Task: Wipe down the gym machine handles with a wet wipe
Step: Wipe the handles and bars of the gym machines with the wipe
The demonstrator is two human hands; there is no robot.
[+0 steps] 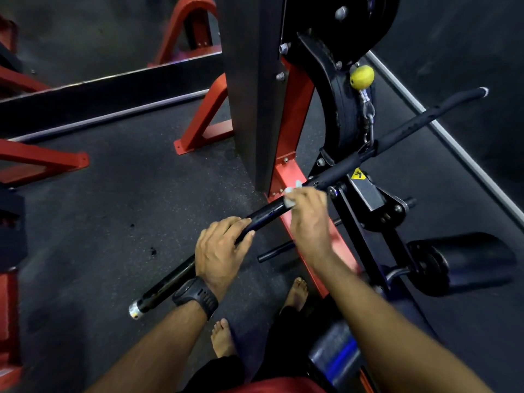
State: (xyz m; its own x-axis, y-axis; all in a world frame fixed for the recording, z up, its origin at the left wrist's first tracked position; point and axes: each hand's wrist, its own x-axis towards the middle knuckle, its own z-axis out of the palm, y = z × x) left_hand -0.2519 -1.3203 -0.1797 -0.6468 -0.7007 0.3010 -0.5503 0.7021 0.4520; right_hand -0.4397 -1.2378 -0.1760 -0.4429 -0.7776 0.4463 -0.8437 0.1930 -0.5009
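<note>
Dark speckled rubber floor point(113, 194) fills the gym, with red frame feet point(207, 123) at the left. Crossing it on a slant, low at the left and rising to the right, runs the long black bar handle point(266, 212). It hangs at its middle from a metal clip point(368, 123) under a yellow ball stop point(361, 76).

The left hand point(224, 251) grips the bar towards its lower end, fingers curled over the top and thumb underneath, with a black watch point(195, 297) on the wrist. Just to its right, the right hand point(309, 214) pinches a small bunched white wet wipe point(289, 197) against the bar. Its fingers close over the wipe, so only a scrap shows.

I judge the step in hand to be a wiping stroke along the left half. Done well, the left hand keeps the bar from swinging on its clip. The right should wrap the wipe fully round the tube rather than dab the top. The stretch under the left hand will need its own pass, as will the long half beyond the clip. So small a wipe probably wants refolding to a fresh face.

At the lower left the bar ends in a chrome cap point(135, 310). Its tube shines glossy between the hands, though whether from wet I cannot tell. A thicker matt sleeve covers the middle, and the far right end bends down to a pale tip. A padded roller point(467, 259) sits at the lower right.
</note>
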